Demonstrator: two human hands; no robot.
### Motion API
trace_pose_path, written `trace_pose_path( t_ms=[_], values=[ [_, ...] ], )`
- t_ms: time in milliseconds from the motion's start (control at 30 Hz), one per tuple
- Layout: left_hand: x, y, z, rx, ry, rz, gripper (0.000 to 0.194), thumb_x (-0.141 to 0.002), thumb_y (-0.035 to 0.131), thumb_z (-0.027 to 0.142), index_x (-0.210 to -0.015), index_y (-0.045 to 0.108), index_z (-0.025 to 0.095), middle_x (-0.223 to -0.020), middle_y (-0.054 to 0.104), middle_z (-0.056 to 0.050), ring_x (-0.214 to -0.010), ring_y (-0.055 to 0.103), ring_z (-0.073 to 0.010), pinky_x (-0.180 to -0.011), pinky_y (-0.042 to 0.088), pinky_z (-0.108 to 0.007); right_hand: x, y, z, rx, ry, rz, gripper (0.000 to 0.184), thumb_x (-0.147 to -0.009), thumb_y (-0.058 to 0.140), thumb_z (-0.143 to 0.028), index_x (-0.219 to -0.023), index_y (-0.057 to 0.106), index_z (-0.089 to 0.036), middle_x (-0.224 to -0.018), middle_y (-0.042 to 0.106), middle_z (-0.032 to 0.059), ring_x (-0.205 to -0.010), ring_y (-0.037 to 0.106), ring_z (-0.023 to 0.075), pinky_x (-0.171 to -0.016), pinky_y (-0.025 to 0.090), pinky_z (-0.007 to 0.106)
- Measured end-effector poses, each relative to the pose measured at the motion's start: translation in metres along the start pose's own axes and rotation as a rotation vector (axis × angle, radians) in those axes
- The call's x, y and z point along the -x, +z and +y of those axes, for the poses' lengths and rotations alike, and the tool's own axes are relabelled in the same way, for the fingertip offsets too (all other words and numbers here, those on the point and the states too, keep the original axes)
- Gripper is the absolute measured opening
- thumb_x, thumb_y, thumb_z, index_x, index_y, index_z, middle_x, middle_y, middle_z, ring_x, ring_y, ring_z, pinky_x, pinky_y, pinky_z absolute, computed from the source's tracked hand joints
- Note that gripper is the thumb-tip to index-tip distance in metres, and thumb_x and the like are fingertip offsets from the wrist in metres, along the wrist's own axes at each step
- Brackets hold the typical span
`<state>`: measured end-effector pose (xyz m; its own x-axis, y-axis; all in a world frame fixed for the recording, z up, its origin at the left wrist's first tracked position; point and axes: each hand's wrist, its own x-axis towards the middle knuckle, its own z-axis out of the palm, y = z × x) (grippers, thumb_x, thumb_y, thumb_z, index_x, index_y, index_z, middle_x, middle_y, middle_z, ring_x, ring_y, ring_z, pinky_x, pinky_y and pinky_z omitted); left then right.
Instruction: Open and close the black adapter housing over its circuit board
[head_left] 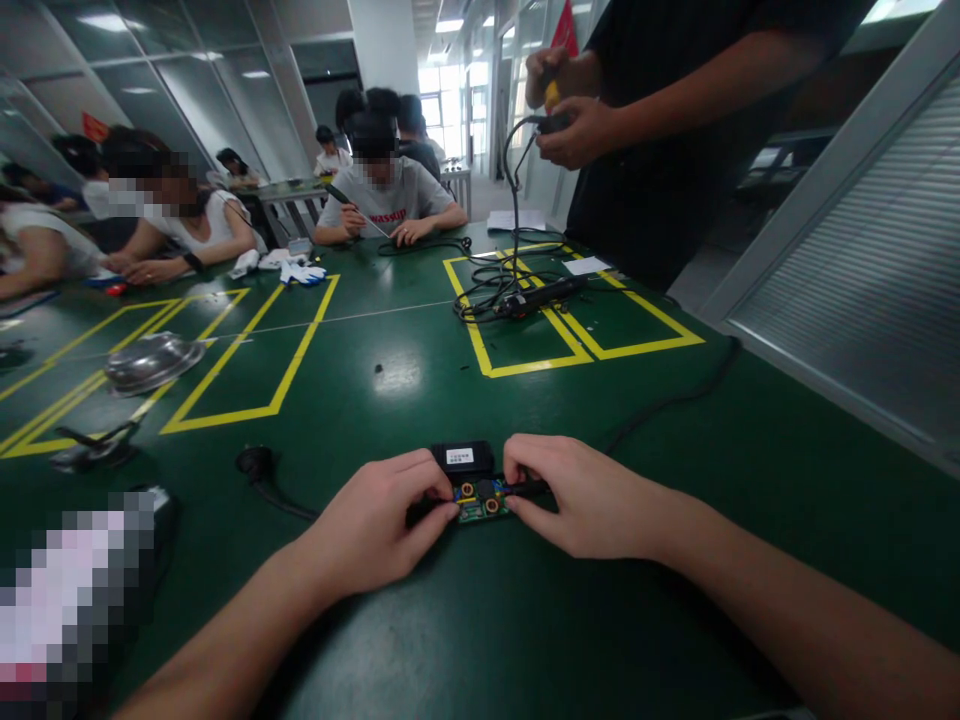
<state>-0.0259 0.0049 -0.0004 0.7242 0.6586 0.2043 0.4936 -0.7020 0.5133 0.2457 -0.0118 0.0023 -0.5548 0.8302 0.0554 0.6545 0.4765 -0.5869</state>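
Observation:
A small green circuit board (pixel 480 508) with copper-wound coils lies in front of me, between my two hands. My left hand (pixel 394 515) is closed in a pinch on its left end. At the right end, where a black cable (pixel 529 488) meets the board, the thumb and fingers of my right hand (pixel 574 495) are closed too. Just behind the board rests a black plastic casing (pixel 466 457) with a white label. From the left side a black power cord runs out to a plug (pixel 255 460); my fingers partly cover both ends of the board.
Metal bowl (pixel 154 360) and a dark tool-like object (pixel 94 448) lie left on the green table (pixel 420 620). Tangled cables (pixel 487 290) sit within yellow tape ahead. White gloves (pixel 300 272) lie farther back. One person (pixel 390 195) sits opposite; another (pixel 660 120) stands at right, holding a cabled object.

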Motion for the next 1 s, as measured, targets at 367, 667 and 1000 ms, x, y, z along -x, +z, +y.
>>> trace_pose_path(
  t_ms=[367,667,1000],
  values=[
    [-0.001,-0.002,-0.003,0.049,-0.018,-0.047,0.014,-0.098,0.063,0.013,-0.089,0.070,0.021,-0.089,0.070,-0.002,-0.079,0.066,-0.0159,-0.070,0.050,-0.027,-0.001,-0.003,0.002,0.052,-0.064,-0.008,0.018,-0.092,0.064,-0.007,-0.087,0.056,-0.022,-0.090,0.067,0.0022,-0.084,0.060,0.0203,-0.079,0.041,0.035],
    [-0.004,0.006,-0.014,-0.025,-0.054,0.163,0.032,-0.103,0.061,0.020,-0.131,0.075,0.024,-0.138,0.072,-0.012,-0.128,0.064,-0.0295,-0.111,0.056,-0.052,-0.003,0.001,0.007,0.053,-0.060,0.018,0.018,-0.089,0.067,-0.010,-0.087,0.054,-0.023,-0.086,0.065,0.0006,-0.080,0.059,0.0199,-0.079,0.040,0.036],
    [-0.005,0.002,-0.016,0.062,-0.149,0.165,0.027,-0.101,0.070,0.023,-0.126,0.077,0.027,-0.126,0.078,-0.008,-0.116,0.070,-0.0271,-0.108,0.057,-0.051,0.001,0.003,0.007,0.002,-0.063,0.121,0.046,-0.089,0.071,-0.018,-0.131,0.054,-0.023,-0.113,0.069,0.0067,-0.089,0.063,0.0220,-0.090,0.046,0.042]
  ],
)
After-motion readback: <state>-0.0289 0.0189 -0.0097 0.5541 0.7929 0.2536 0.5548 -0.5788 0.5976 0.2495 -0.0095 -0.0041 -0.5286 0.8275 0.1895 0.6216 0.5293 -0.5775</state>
